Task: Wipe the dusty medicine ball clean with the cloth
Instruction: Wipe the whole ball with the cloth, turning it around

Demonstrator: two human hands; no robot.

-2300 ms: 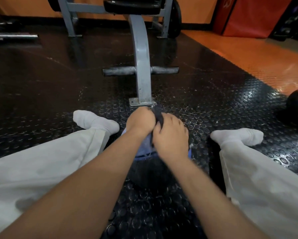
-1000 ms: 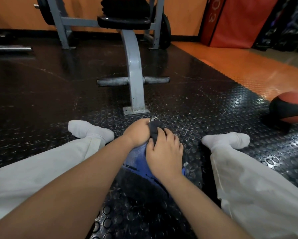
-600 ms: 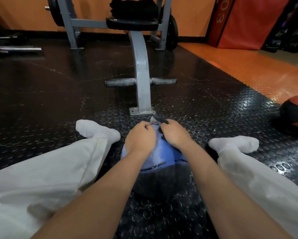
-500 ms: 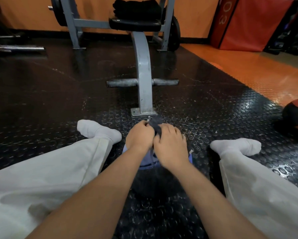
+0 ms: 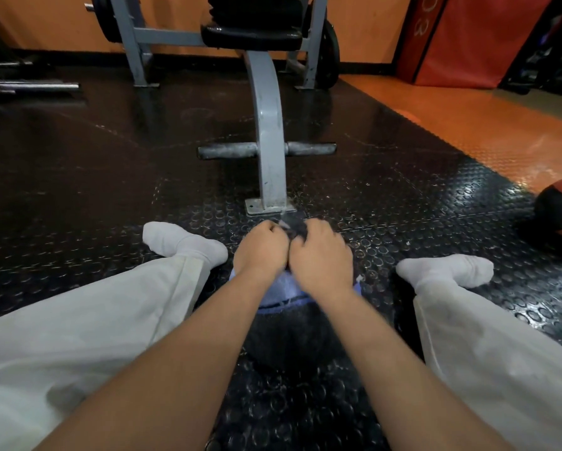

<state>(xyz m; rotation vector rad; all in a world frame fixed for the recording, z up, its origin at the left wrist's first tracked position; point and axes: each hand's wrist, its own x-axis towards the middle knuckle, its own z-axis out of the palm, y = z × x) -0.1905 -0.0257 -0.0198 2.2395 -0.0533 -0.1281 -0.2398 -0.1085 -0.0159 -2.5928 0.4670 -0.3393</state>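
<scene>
Gripping the cloth (image 5: 294, 226) with both hands on the ball's far side

A grey bench frame (image 5: 268, 141) stands straight ahead on the black studded floor mat (image 5: 77, 177), its foot plate just beyond the hands. A second ball (image 5: 559, 216), red and black, lies well apart at the right edge, near the orange floor (image 5: 468, 125). A barbell (image 5: 35, 87) lies far off to the left, and a red pad (image 5: 462, 43) leans at the back right. The person's legs in pale trousers stretch out on either side, white socks (image 5: 182, 244) pointing away.

The medicine ball (image 5: 282, 323) sits on the mat between the legs, largely covered by the forearms and hands. Being round, it has no long axis (only its panels tell a direction): the blue panel faces up and away, the dark half toward the camera.

The left hand (image 5: 261, 252) and right hand (image 5: 320, 255) are knuckle to knuckle on the ball's upper far side. Both have fingers curled tight, holding the dark bunched cloth between them; the fingertips themselves are hidden.
</scene>
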